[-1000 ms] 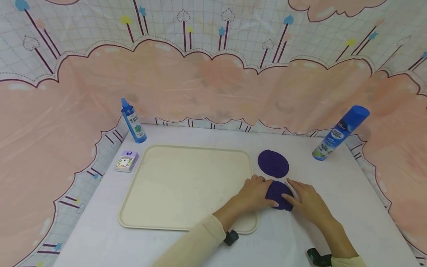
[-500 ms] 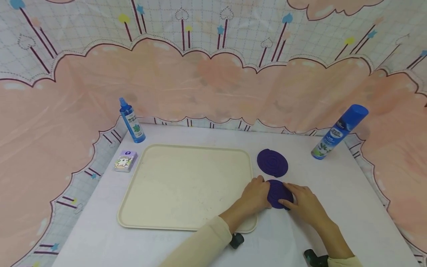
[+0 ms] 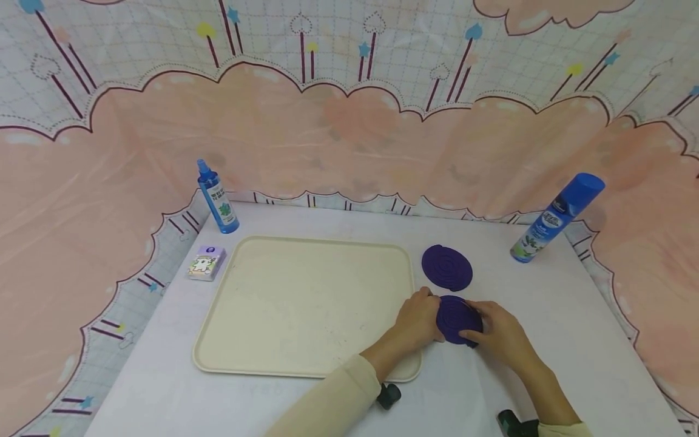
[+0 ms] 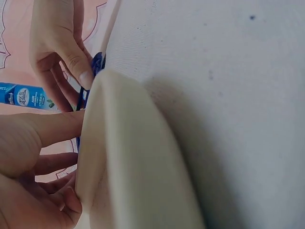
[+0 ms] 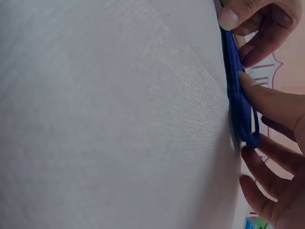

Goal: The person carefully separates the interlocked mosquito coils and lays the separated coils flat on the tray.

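Observation:
A flat, dark purple round disc with concentric rings (image 3: pixel 457 320) lies between both hands, just right of the tray. My left hand (image 3: pixel 416 318) holds its left edge. At the opposite edge, my right hand (image 3: pixel 501 332) grips the disc, its thumb on the face and its fingers round the far side. Seen edge-on in the right wrist view, the disc (image 5: pixel 232 71) looks thin and blue, with a narrow strip standing slightly apart from it near the right fingers. Behind it on the table is a second similar disc (image 3: pixel 446 267), untouched. My sleeve hides much of the left wrist view.
A cream tray (image 3: pixel 306 303) fills the table's middle, its right rim under the left forearm. A blue spray bottle (image 3: pixel 219 200) and a small purple box (image 3: pixel 207 263) stand left. A blue aerosol can (image 3: pixel 557 217) stands back right. Patterned cloth (image 3: pixel 349 139) hangs behind.
My left hand has shifted slightly right, and its thumb has drawn back from the disc's front to its left edge. The right fingers have bent closer round the right edge.

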Demonstrator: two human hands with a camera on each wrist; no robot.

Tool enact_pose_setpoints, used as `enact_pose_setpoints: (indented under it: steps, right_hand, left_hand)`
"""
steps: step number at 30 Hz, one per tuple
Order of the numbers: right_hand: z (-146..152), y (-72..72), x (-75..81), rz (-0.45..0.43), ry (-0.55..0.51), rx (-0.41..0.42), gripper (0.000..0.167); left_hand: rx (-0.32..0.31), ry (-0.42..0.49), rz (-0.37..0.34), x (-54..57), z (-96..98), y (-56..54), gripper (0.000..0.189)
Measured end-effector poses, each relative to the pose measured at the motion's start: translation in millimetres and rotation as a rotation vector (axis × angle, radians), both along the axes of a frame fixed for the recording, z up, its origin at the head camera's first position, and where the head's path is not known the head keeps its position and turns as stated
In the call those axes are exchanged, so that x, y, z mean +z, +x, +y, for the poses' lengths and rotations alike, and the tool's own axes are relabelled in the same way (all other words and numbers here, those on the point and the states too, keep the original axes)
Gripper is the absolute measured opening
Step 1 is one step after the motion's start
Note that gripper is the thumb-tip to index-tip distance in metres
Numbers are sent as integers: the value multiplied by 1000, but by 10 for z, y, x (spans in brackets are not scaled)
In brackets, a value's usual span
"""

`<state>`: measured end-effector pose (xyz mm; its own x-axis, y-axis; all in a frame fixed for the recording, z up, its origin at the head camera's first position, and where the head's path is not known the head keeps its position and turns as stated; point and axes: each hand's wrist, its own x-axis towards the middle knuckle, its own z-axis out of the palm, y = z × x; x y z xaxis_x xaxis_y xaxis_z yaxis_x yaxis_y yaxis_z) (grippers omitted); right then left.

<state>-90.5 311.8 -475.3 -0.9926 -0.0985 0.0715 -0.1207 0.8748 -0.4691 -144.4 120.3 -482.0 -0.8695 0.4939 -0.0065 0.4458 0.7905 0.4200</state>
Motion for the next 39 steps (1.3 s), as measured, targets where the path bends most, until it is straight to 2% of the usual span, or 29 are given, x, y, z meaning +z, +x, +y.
enact_pose_setpoints:
  steps: [6, 15, 20, 27, 31, 39]
  right_hand:
    - [61, -2, -14, 25, -108, -11, 57]
    - [114, 12, -6, -146, -205, -63, 51]
    - [120, 6, 1, -168, -298, -47, 54]
    - [110, -6, 97, -207, -394, -43, 55]
    - [124, -9, 130, -225, -459, -34, 56]
    - [96, -59, 162, -216, -477, -34, 56]
  left_hand:
    - [15, 59, -31, -2, -25, -4, 70]
    - [0, 56, -32, -5, -68, 2, 68]
    - [10, 72, -59, 15, -80, -8, 65]
    - [18, 123, -127, 37, -95, -62, 55]
    - [21, 155, -143, 62, -114, -74, 50]
    - [22, 235, -133, 115, -208, -117, 45]
